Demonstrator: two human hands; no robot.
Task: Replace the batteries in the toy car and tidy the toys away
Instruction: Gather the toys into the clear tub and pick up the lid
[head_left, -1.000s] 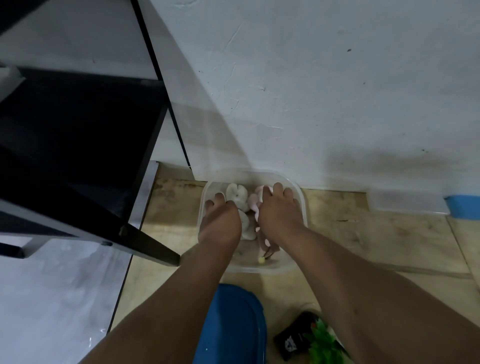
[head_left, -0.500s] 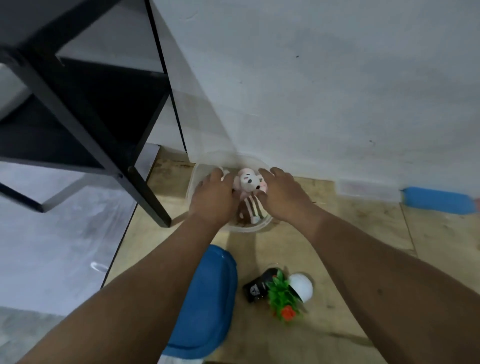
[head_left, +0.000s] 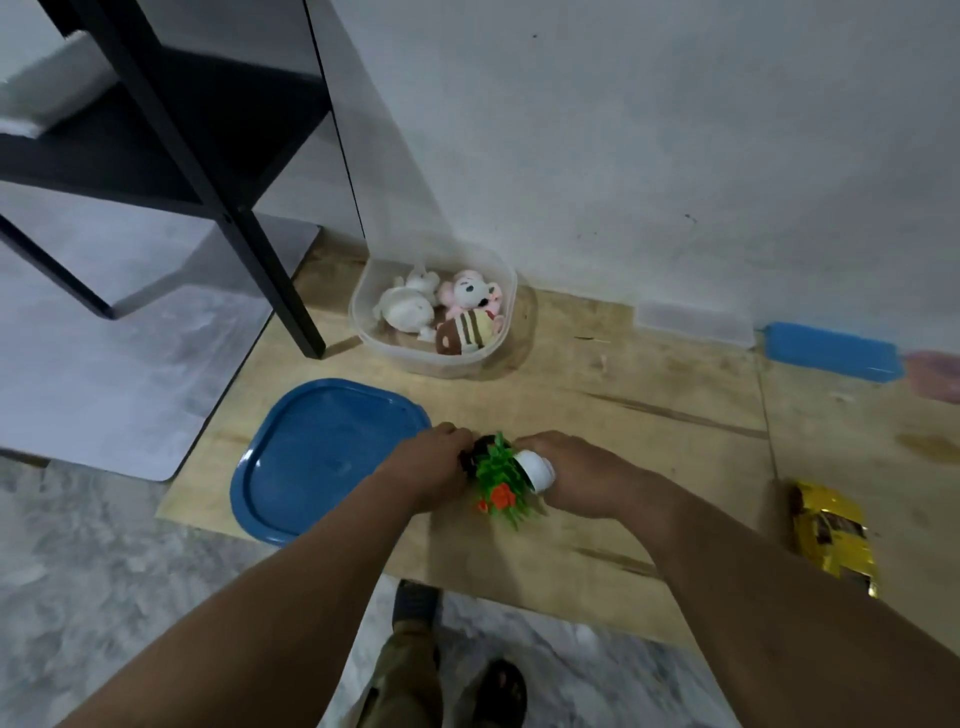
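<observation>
A clear plastic tub (head_left: 363, 332) stands by the wall and holds a white plush (head_left: 408, 306), a pink plush (head_left: 470, 292) and a brown striped plush (head_left: 465, 332). Its blue lid (head_left: 317, 457) lies flat on the wooden board. In front of me, my left hand (head_left: 431, 465) closes on a small black item (head_left: 475, 452), mostly hidden. My right hand (head_left: 576, 478) grips the white pot (head_left: 537, 467) of a small green plant toy (head_left: 498, 478) with orange flowers. A yellow toy car (head_left: 831, 535) lies at the right.
A black metal shelf leg (head_left: 275, 280) stands left of the tub. A blue block (head_left: 831, 351) and a clear flat piece (head_left: 693, 322) lie along the white wall. The wooden board (head_left: 649, 415) rests on a grey marbled floor. My feet show below.
Both hands left the tub of plush toys and pulled back toward me. They now hold the black item and the plant pot near the lid.
</observation>
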